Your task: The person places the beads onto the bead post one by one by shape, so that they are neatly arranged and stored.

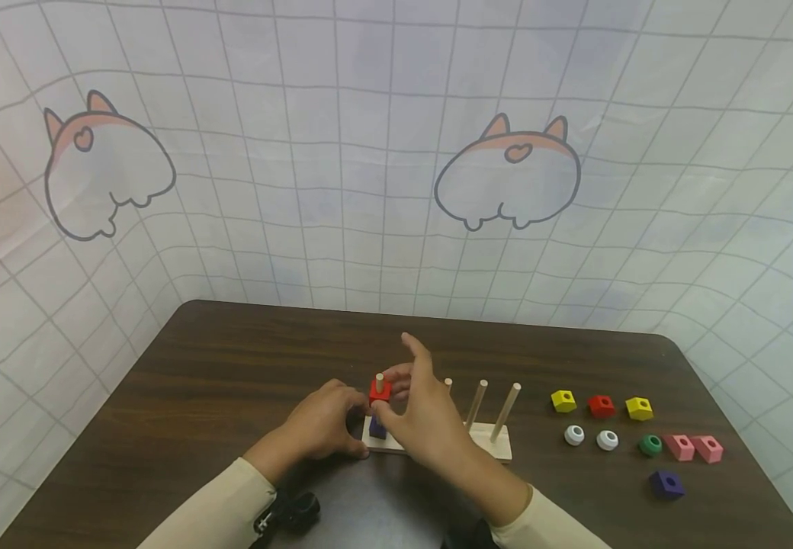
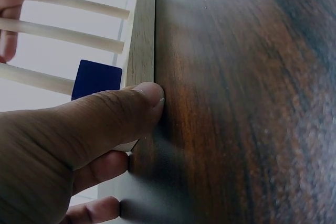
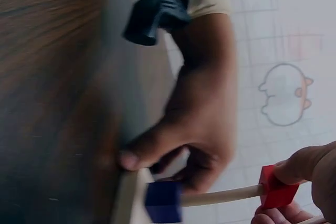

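Observation:
A wooden peg board (image 1: 496, 450) with upright pegs stands on the table. My left hand (image 1: 324, 422) grips its left end, the thumb (image 2: 142, 98) on the front edge and the other fingers behind. A dark purple block (image 2: 97, 78) sits at the bottom of the leftmost peg. Higher on that peg is a red block (image 3: 275, 188), with the peg's tip poking out through it. My right hand (image 1: 431, 415) pinches the red block between thumb and fingers, its index finger raised. In the right wrist view, bare peg shows between the red and purple blocks.
Right of the board lie two yellow blocks (image 1: 640, 409), a red block (image 1: 601, 406), two white beads (image 1: 607, 440), a green bead (image 1: 650, 445), two pink blocks (image 1: 680, 447) and a purple block (image 1: 667, 485). A grid-patterned curtain (image 1: 396, 152) hangs behind the table.

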### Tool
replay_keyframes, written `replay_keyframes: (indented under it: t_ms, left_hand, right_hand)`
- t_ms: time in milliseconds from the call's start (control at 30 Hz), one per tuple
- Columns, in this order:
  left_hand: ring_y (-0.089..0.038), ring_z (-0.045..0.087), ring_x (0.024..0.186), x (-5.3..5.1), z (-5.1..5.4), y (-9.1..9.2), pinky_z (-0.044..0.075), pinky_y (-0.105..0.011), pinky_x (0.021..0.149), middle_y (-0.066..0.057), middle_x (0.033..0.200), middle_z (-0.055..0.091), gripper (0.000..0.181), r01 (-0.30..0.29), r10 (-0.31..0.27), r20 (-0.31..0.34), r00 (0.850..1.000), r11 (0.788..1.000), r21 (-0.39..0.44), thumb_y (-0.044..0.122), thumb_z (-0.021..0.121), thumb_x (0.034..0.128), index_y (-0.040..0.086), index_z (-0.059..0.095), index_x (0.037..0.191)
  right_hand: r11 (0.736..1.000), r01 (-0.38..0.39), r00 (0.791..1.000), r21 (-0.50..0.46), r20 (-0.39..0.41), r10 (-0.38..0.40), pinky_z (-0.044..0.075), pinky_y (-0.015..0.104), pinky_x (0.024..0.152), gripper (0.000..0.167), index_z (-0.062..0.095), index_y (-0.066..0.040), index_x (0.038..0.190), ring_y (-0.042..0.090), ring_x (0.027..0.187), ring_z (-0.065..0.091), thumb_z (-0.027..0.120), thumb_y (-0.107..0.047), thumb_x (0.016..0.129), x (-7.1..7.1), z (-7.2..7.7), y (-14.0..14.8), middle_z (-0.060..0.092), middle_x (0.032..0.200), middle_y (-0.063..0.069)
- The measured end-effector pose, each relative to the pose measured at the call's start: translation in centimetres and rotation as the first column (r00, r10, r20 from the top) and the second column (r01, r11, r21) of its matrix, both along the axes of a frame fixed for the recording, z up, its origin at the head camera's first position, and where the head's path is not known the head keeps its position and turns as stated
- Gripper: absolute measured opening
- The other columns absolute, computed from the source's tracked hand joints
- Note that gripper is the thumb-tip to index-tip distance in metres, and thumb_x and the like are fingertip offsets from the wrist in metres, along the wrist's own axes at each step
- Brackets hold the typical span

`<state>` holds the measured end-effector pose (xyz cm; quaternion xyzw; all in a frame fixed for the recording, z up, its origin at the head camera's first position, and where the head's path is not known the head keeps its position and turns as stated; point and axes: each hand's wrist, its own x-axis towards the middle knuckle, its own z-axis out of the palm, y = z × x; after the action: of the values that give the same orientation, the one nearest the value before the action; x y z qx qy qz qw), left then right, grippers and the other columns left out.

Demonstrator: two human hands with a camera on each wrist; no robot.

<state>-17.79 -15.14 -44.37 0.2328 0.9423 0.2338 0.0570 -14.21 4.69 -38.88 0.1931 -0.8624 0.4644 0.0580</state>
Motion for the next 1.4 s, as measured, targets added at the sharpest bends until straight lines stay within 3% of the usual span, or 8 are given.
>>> replay_keyframes:
  t_ms: [267, 600, 833, 1067, 1233, 1400]
  left_hand:
    - [-0.024, 0.058, 0.106, -0.1, 0.1, 0.1, 0.052, -0.047, 0.084, 0.006, 0.099, 0.067, 0.048, -0.008, 0.008, -0.001, 1.0, 1.0, -0.005, 0.032, 0.099, 0.06, 0.019, 0.075, 0.1]
    - [-0.021, 0.059, 0.104, 0.0, 0.1, 0.1, 0.052, -0.044, 0.084, 0.009, 0.096, 0.068, 0.048, 0.01, -0.01, -0.031, 0.999, 1.0, -0.006, 0.032, 0.099, 0.0596, 0.019, 0.074, 0.099]
    - [-0.022, 0.059, 0.105, 0.0, 0.0, 0.1, 0.052, -0.044, 0.084, 0.009, 0.096, 0.068, 0.048, 0.009, -0.009, -0.035, 0.999, 1.0, -0.014, 0.032, 0.099, 0.0588, 0.02, 0.074, 0.098]
    - [-0.022, 0.059, 0.106, 0.1, 0.3, 0.2, 0.052, -0.045, 0.085, 0.008, 0.097, 0.068, 0.047, -0.005, 0.004, -0.032, 0.999, 1.0, -0.021, 0.031, 0.099, 0.0591, 0.02, 0.073, 0.097]
    - [-0.022, 0.058, 0.108, 0.1, 0.3, 0.1, 0.052, -0.044, 0.087, 0.007, 0.099, 0.068, 0.048, -0.006, 0.005, -0.029, 1.0, 1.0, -0.026, 0.033, 0.099, 0.0598, 0.02, 0.074, 0.099]
    - [-0.023, 0.058, 0.109, 0.1, 0.3, 0.1, 0.052, -0.045, 0.087, 0.007, 0.1, 0.069, 0.05, -0.005, 0.004, -0.026, 1.0, 1.0, -0.03, 0.034, 0.098, 0.0606, 0.019, 0.074, 0.101]
  right_hand:
    - [0.997, 0.028, 0.999, -0.072, 0.041, -0.026, 0.056, 0.038, 0.087, 0.112, -0.001, -0.005, 0.158, 0.02, 0.094, 0.069, 0.082, -0.002, 0.084, 0.1, -2.7, -0.2, 0.067, 0.109, 0.001]
    - [1.0, 0.014, 1.0, -0.016, 0.014, -0.013, 0.056, 0.037, 0.084, 0.11, 0.002, -0.003, 0.157, 0.021, 0.09, 0.067, 0.082, 0.0, 0.083, -0.1, -5.4, 0.0, 0.068, 0.108, 0.004]
    - [1.0, -0.017, 1.0, -0.004, 0.005, 0.017, 0.055, 0.041, 0.09, 0.11, 0.001, -0.003, 0.157, 0.026, 0.103, 0.069, 0.082, -0.001, 0.083, 0.1, -5.8, 0.2, 0.066, 0.121, 0.014]
    - [0.99, -0.072, 0.996, 0.124, 0.068, 0.064, 0.05, 0.047, 0.1, 0.105, 0.004, 0.001, 0.158, 0.033, 0.13, 0.057, 0.08, -0.015, 0.088, 1.3, -5.8, 1.5, 0.043, 0.153, 0.025]
    - [0.969, -0.165, 0.982, 0.185, 0.12, 0.144, 0.048, 0.047, 0.102, 0.104, 0.001, 0.001, 0.159, 0.038, 0.129, 0.057, 0.077, -0.02, 0.092, 2.4, -5.4, 3.4, 0.044, 0.151, 0.03]
    - [0.936, -0.221, 0.975, 0.275, 0.076, 0.208, 0.047, 0.048, 0.104, 0.096, 0.012, -0.001, 0.159, 0.031, 0.129, 0.058, 0.077, -0.019, 0.092, 3.3, -5.3, 5.8, 0.055, 0.144, 0.02]
